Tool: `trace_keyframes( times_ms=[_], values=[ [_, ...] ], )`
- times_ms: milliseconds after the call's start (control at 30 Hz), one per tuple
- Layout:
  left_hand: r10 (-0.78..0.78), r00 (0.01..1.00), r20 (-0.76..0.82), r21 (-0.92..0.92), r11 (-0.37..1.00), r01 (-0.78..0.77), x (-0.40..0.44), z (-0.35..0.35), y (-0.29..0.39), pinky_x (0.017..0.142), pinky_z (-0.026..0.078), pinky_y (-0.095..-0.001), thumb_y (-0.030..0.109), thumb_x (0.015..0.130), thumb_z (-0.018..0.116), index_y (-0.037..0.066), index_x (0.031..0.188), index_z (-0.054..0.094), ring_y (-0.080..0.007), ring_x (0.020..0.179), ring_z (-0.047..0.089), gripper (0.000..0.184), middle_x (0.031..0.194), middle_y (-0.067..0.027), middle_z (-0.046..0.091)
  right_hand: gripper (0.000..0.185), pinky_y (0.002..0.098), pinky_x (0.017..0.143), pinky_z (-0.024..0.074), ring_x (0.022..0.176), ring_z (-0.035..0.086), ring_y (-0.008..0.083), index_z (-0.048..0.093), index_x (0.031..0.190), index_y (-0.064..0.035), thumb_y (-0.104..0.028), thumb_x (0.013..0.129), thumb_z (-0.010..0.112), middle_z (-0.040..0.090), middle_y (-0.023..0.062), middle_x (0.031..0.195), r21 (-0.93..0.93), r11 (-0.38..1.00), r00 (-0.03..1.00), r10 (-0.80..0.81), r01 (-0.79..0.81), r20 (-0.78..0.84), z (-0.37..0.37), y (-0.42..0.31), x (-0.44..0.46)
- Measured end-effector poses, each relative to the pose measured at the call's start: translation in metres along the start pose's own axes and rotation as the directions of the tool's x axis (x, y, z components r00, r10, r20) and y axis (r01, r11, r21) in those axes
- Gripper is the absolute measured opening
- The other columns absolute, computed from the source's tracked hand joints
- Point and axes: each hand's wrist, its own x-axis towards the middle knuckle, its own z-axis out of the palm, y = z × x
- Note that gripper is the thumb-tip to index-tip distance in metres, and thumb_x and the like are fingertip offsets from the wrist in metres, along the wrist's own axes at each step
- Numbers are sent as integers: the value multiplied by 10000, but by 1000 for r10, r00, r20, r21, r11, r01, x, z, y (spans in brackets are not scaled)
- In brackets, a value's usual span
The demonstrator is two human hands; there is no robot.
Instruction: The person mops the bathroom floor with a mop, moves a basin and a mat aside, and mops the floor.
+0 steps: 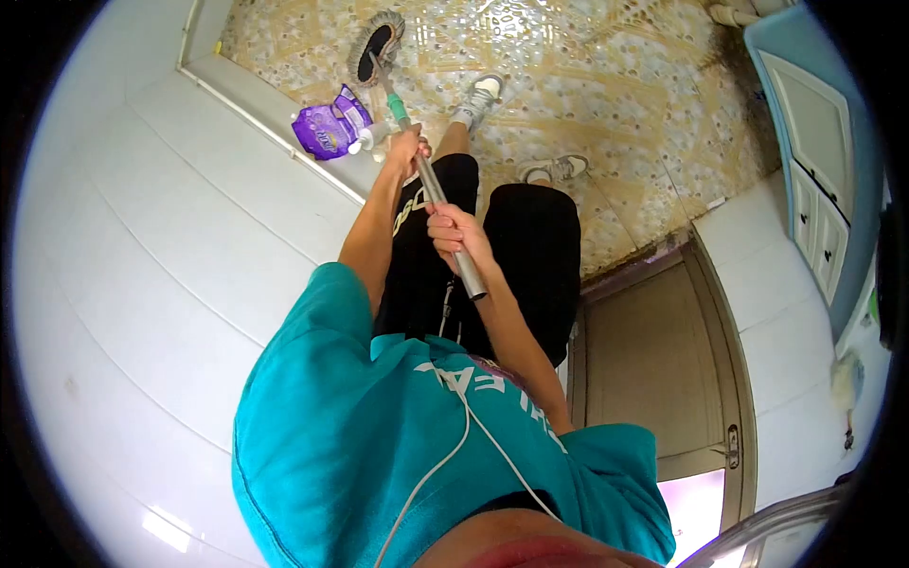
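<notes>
A mop runs from beneath my hands up to the wet floor, with a silver pole (436,185), a green joint (397,106) and a shaggy grey-brown mop head (379,47) around a black plate. My left hand (405,153) is wrapped round the pole just below the green joint. Nearer my body, my right hand (461,235) grips the same pole close to its lower end. Just left of my left hand stand a purple pouch (331,128) and a white bottle (364,142), partly hidden.
Patterned floor tiles (606,85) look wet and shiny around my shoes (483,95). White tiled wall (189,218) rises on the left, with a low ledge along it. At right are a brown door (653,350) and a blue-and-white cabinet (814,142).
</notes>
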Motion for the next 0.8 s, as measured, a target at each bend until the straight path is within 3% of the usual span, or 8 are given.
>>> trace_keyframes(
  times_ms=[100, 167, 267, 433, 533, 600, 733, 800],
  values=[
    [89, 996, 18, 102, 991, -90, 18, 35, -86, 404, 463, -307, 124, 867, 490, -26, 972, 411, -160, 476, 454, 200, 684, -73, 454, 196, 173, 328, 300, 415, 338, 23, 454, 1001, 42, -145, 947, 433, 378, -23, 625, 117, 993, 996, -5, -5, 84, -30, -38, -73],
    [135, 988, 69, 293, 944, -149, -54, 106, -111, 389, 470, -337, 110, 859, 515, -44, 878, 427, -193, 437, 489, 178, 601, -95, 472, 223, 182, 317, 307, 404, 340, 27, 442, 1019, 49, -163, 964, 400, 382, -20, 620, 142, 988, 994, -68, 55, 88, -54, -59, -131],
    [35, 991, 131, 433, 897, -89, -90, 163, -181, 361, 456, -337, 113, 846, 552, -104, 849, 461, -198, 404, 516, 235, 546, -114, 505, 277, 193, 322, 325, 403, 350, 43, 416, 1067, 85, -170, 979, 352, 367, -3, 630, 193, 968, 972, -187, 158, 142, -96, -73, -208],
    [-24, 933, 358, 586, 784, -205, -139, 215, -268, 366, 468, -352, 65, 799, 536, -112, 747, 470, -226, 412, 550, 195, 522, -128, 511, 268, 202, 283, 313, 358, 341, 54, 431, 1034, 67, -175, 986, 328, 383, 5, 595, 324, 881, 922, -382, 344, 59, -133, -51, -291],
    [-92, 921, 380, 682, 700, -211, -166, 239, -301, 366, 483, -371, 38, 779, 526, -178, 796, 437, -274, 394, 559, 234, 547, -179, 532, 270, 201, 279, 326, 353, 350, 55, 430, 1034, 67, -180, 983, 335, 378, 6, 595, 558, 739, 848, -518, 377, 114, -151, -30, -308],
    [-165, 893, 418, 826, 479, -298, -170, 247, -323, 389, 492, -385, 37, 778, 514, -194, 811, 419, -287, 428, 586, 252, 578, -201, 551, 272, 198, 284, 338, 357, 363, 56, 432, 1026, 67, -187, 978, 349, 377, 7, 595, 695, 611, 783, -612, 379, 111, -163, -14, -313],
    [-306, 834, 460, 885, 231, -403, -178, 252, -361, 418, 500, -394, 52, 775, 518, -189, 813, 428, -293, 460, 609, 260, 574, -215, 563, 282, 191, 296, 360, 372, 412, 58, 420, 1036, 96, -174, 960, 388, 390, 20, 596, 780, 435, 619, -781, 451, 77, -186, 12, -300],
    [-261, 809, 526, 840, 13, -542, -186, 253, -379, 440, 506, -393, 61, 784, 519, -170, 829, 439, -287, 476, 617, 249, 566, -224, 565, 266, 183, 297, 351, 364, 387, 52, 430, 1019, 74, -183, 959, 393, 379, 8, 593, 846, 340, 564, -824, 411, 57, -189, 22, -288]
  ],
)
